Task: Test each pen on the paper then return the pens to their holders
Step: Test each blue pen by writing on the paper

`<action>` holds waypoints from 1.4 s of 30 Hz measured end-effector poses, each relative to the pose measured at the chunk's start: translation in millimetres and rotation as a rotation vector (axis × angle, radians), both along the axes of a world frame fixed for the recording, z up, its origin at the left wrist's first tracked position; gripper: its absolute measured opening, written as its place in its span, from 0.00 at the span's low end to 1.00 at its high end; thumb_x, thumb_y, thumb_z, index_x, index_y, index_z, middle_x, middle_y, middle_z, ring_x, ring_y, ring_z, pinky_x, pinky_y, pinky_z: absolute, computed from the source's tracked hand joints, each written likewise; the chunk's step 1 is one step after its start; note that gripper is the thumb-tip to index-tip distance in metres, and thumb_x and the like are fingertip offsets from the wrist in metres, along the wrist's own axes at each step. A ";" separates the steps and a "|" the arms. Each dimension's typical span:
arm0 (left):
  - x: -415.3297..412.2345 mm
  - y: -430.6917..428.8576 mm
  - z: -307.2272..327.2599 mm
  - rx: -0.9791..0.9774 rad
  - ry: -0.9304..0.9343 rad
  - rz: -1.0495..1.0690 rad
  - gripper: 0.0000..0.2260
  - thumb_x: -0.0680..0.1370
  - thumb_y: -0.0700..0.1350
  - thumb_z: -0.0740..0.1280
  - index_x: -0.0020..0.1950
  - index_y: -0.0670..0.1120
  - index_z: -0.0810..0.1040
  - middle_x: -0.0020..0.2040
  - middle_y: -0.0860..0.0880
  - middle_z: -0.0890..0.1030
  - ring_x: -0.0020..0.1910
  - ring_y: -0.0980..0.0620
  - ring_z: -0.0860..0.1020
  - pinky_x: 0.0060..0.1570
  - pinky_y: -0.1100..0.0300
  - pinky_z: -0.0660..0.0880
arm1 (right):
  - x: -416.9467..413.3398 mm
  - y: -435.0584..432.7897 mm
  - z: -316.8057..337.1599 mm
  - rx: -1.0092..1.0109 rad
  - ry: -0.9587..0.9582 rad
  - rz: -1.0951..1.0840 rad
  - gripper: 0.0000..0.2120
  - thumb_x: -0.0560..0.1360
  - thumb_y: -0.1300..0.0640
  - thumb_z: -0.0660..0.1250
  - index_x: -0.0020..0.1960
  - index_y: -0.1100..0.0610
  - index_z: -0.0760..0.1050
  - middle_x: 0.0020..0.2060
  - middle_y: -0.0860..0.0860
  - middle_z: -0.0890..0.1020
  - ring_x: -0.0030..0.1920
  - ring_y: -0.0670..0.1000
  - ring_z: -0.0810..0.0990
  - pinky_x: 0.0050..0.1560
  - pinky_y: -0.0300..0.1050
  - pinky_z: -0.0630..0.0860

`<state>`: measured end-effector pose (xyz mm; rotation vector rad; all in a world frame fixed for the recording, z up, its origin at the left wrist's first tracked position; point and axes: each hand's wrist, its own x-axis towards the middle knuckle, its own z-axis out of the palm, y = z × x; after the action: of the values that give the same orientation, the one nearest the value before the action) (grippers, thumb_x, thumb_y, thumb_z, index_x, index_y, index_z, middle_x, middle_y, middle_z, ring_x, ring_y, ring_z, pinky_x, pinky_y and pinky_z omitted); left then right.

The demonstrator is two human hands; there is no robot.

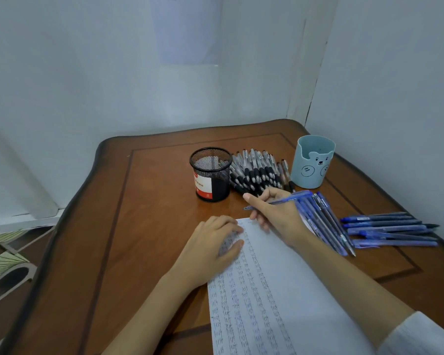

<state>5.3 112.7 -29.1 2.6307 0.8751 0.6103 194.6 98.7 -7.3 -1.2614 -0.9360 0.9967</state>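
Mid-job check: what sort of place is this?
Probably a desk nook in a room corner: wooden table, white walls meeting behind it, mesh pen holder and handwritten paper.

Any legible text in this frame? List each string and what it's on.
"pens": label on the black mesh holder; the letters before it and the mark in the red band are unreadable.
"test": handwritten repeatedly in columns on the paper.
Wall sheet: one line at the top, too blurred.
Blue pens: barrel print too small.
Bear holder: drawn face only, no words.
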 end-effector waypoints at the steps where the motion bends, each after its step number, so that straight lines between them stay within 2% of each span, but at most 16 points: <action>1: -0.1 0.0 0.1 -0.001 0.002 0.000 0.20 0.78 0.60 0.54 0.62 0.54 0.75 0.61 0.60 0.73 0.59 0.63 0.68 0.55 0.68 0.62 | -1.3 -0.1 -1.2 0.005 -0.033 -0.030 0.16 0.72 0.57 0.74 0.33 0.60 0.69 0.25 0.58 0.78 0.18 0.48 0.69 0.18 0.36 0.63; 4: -0.5 -0.6 0.6 -0.004 0.003 0.004 0.17 0.79 0.58 0.56 0.62 0.53 0.75 0.61 0.60 0.73 0.60 0.63 0.68 0.55 0.68 0.61 | -2.6 0.0 -2.9 0.007 -0.091 -0.123 0.20 0.71 0.52 0.75 0.31 0.59 0.69 0.23 0.57 0.77 0.17 0.49 0.66 0.18 0.35 0.61; 7: 0.4 -1.5 0.8 0.002 -0.005 0.009 0.19 0.78 0.59 0.54 0.62 0.53 0.76 0.60 0.60 0.73 0.59 0.64 0.68 0.56 0.67 0.62 | -1.3 2.2 -3.0 0.056 -0.008 -0.104 0.17 0.74 0.52 0.71 0.34 0.62 0.73 0.27 0.61 0.79 0.19 0.51 0.71 0.19 0.38 0.67; 9: 0.9 -1.5 0.8 -0.003 0.002 0.011 0.20 0.77 0.60 0.53 0.62 0.53 0.76 0.60 0.60 0.73 0.59 0.64 0.68 0.56 0.67 0.63 | 0.5 2.9 -3.2 0.061 -0.003 -0.084 0.17 0.71 0.51 0.73 0.34 0.62 0.73 0.28 0.62 0.80 0.20 0.51 0.72 0.20 0.39 0.68; 12: 1.0 -1.5 1.2 0.000 0.020 0.011 0.21 0.77 0.60 0.52 0.63 0.54 0.75 0.61 0.61 0.72 0.60 0.64 0.67 0.57 0.67 0.63 | -0.5 2.8 -5.1 0.012 -0.109 -0.124 0.21 0.70 0.50 0.75 0.28 0.57 0.68 0.22 0.58 0.76 0.18 0.51 0.67 0.19 0.37 0.62; 14: 1.1 -1.7 1.3 0.006 0.026 0.012 0.21 0.77 0.60 0.52 0.63 0.54 0.75 0.61 0.60 0.72 0.60 0.64 0.67 0.57 0.67 0.63 | -2.2 3.6 -6.7 0.011 -0.153 -0.176 0.24 0.71 0.50 0.75 0.26 0.55 0.64 0.20 0.56 0.74 0.19 0.53 0.67 0.19 0.37 0.61; 17: 1.4 -2.4 1.7 0.011 0.025 0.013 0.21 0.77 0.60 0.52 0.63 0.53 0.75 0.61 0.60 0.72 0.60 0.64 0.67 0.57 0.67 0.63 | -0.2 4.3 -10.7 0.067 -0.226 -0.270 0.23 0.74 0.59 0.72 0.27 0.58 0.62 0.20 0.59 0.71 0.18 0.49 0.70 0.21 0.37 0.64; 19: 1.4 -2.5 2.0 0.010 0.026 0.012 0.21 0.77 0.60 0.52 0.63 0.53 0.75 0.61 0.60 0.72 0.60 0.64 0.67 0.57 0.67 0.63 | 2.1 4.6 -14.1 0.109 -0.296 -0.296 0.20 0.73 0.70 0.66 0.27 0.61 0.62 0.20 0.57 0.68 0.18 0.46 0.71 0.23 0.37 0.68; 21: 1.5 -2.1 2.0 0.009 0.031 0.013 0.21 0.77 0.60 0.52 0.63 0.54 0.75 0.61 0.60 0.72 0.60 0.64 0.67 0.57 0.66 0.63 | 1.7 4.2 -15.7 0.125 -0.331 -0.275 0.18 0.71 0.74 0.63 0.27 0.61 0.62 0.21 0.55 0.66 0.18 0.45 0.71 0.23 0.36 0.68; 24: 1.7 -1.9 1.8 0.007 0.034 0.015 0.21 0.77 0.60 0.52 0.63 0.54 0.75 0.61 0.60 0.72 0.60 0.63 0.67 0.57 0.66 0.64 | 1.9 5.9 -17.4 0.137 -0.342 -0.226 0.16 0.71 0.74 0.63 0.27 0.64 0.64 0.22 0.56 0.66 0.19 0.47 0.73 0.23 0.38 0.69; 28: 1.6 -2.3 2.1 0.008 0.040 0.014 0.21 0.77 0.60 0.52 0.63 0.54 0.75 0.61 0.60 0.72 0.60 0.63 0.67 0.57 0.66 0.63 | 3.0 7.2 -19.2 0.145 -0.323 -0.203 0.18 0.71 0.74 0.63 0.27 0.62 0.63 0.21 0.54 0.65 0.20 0.48 0.74 0.24 0.40 0.70; 33: 1.7 -3.2 2.8 0.008 0.037 0.018 0.21 0.77 0.60 0.52 0.62 0.53 0.75 0.60 0.60 0.73 0.60 0.63 0.67 0.56 0.68 0.62 | 2.8 8.0 -20.3 0.142 -0.324 -0.197 0.17 0.71 0.74 0.63 0.27 0.65 0.61 0.21 0.54 0.64 0.19 0.49 0.74 0.24 0.43 0.70; 38: 2.1 -3.3 3.2 0.012 0.040 0.018 0.21 0.77 0.59 0.52 0.62 0.52 0.76 0.60 0.59 0.73 0.60 0.62 0.68 0.55 0.69 0.60 | 1.9 7.4 -18.1 0.128 -0.304 -0.188 0.19 0.71 0.75 0.63 0.27 0.61 0.62 0.22 0.52 0.63 0.17 0.49 0.71 0.21 0.37 0.66; 42: 1.5 -3.9 3.8 0.014 0.042 0.017 0.22 0.77 0.60 0.52 0.62 0.52 0.76 0.60 0.59 0.73 0.60 0.63 0.67 0.55 0.69 0.61 | 2.2 7.3 -18.3 0.117 -0.325 -0.215 0.19 0.71 0.74 0.63 0.27 0.60 0.62 0.22 0.54 0.64 0.18 0.49 0.73 0.21 0.37 0.65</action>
<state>6.8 108.8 -25.3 2.6606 0.9096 0.5691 196.8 106.0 -25.6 -1.4151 -1.0636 0.5705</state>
